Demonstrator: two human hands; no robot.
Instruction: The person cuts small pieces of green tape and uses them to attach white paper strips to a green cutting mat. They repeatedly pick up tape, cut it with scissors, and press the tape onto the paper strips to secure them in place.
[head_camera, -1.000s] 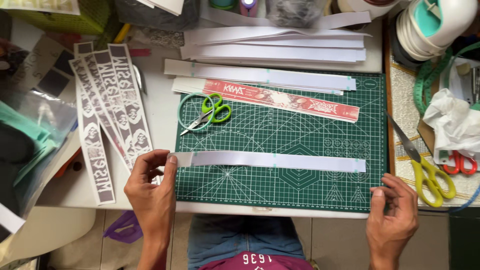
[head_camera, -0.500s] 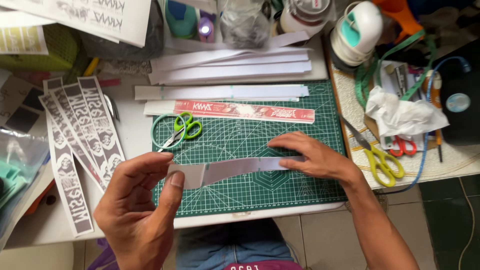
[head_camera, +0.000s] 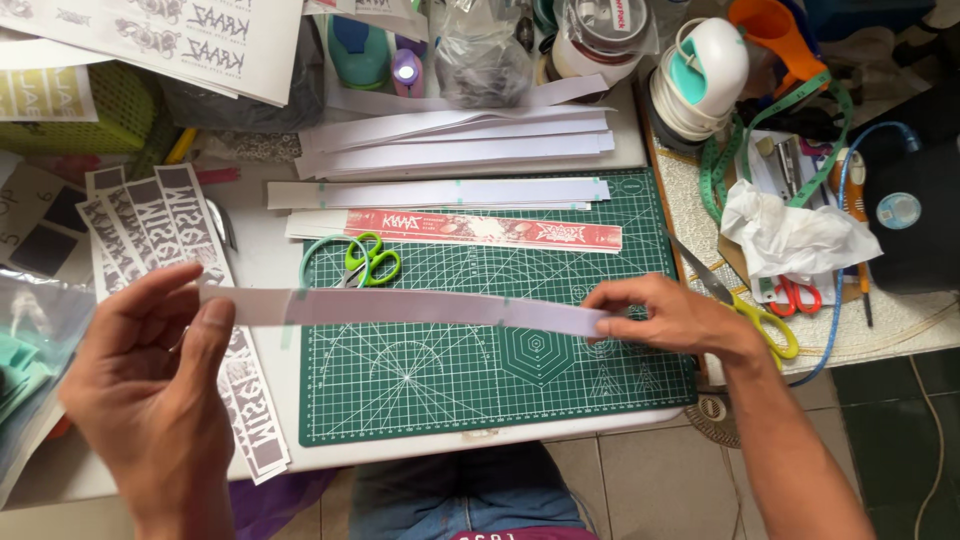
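Note:
A long white paper strip (head_camera: 400, 307) hangs level above the green cutting mat (head_camera: 450, 380). My left hand (head_camera: 150, 380) pinches its left end between thumb and fingers, out past the mat's left edge. My right hand (head_camera: 670, 315) pinches the strip's right end over the mat's right part. Green-handled scissors (head_camera: 352, 262) lie on the mat's upper left, just behind the strip. A red printed strip (head_camera: 480, 228) lies along the mat's top edge.
A stack of white strips (head_camera: 455, 145) lies behind the mat. Grey printed strips (head_camera: 170, 250) lie left. Yellow scissors (head_camera: 765, 320), red scissors (head_camera: 795, 295), crumpled paper (head_camera: 790, 235), a green tape measure (head_camera: 720, 160) and a white-teal tape dispenser (head_camera: 700, 75) crowd the right.
The strip has been lifted off the mat and held stretched out. My right hand slid along it to its right end; my left hand moved left and rose. The view has also shifted.

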